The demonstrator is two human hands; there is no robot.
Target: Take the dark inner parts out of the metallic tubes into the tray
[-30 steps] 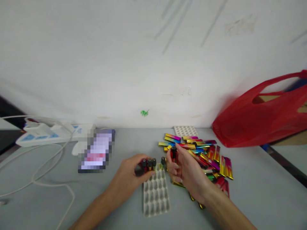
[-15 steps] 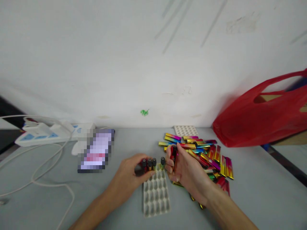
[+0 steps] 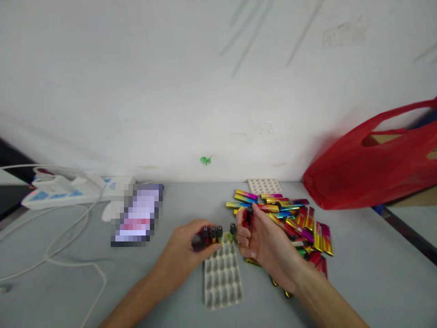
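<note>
White and moulded with rows of small hollows, a tray (image 3: pixel 224 277) lies on a grey table (image 3: pixel 177 298) between two bare hands. The left hand (image 3: pixel 187 242) curls about its far left corner, around three upright black-topped pieces (image 3: pixel 213 233), seemingly to steady them; how firmly it grips, I cannot tell. A fourth piece (image 3: pixel 232 229) stands alone at the far right corner, likely kept upright by its hollow. The right hand (image 3: pixel 265 249) is closed round a red piece (image 3: pixel 247 218), black end up like the others. Shiny multicoloured casings (image 3: pixel 300 230) lie heaped beside and beyond it, in easy reach. Behind: a second tray (image 3: pixel 264 186) near a scuffed white wall (image 3: pixel 170 91). Far right, a red bag (image 3: pixel 368 168); left, a phone (image 3: pixel 138 213), power strip (image 3: pixel 61 198) and looping cables (image 3: pixel 75 264).
</note>
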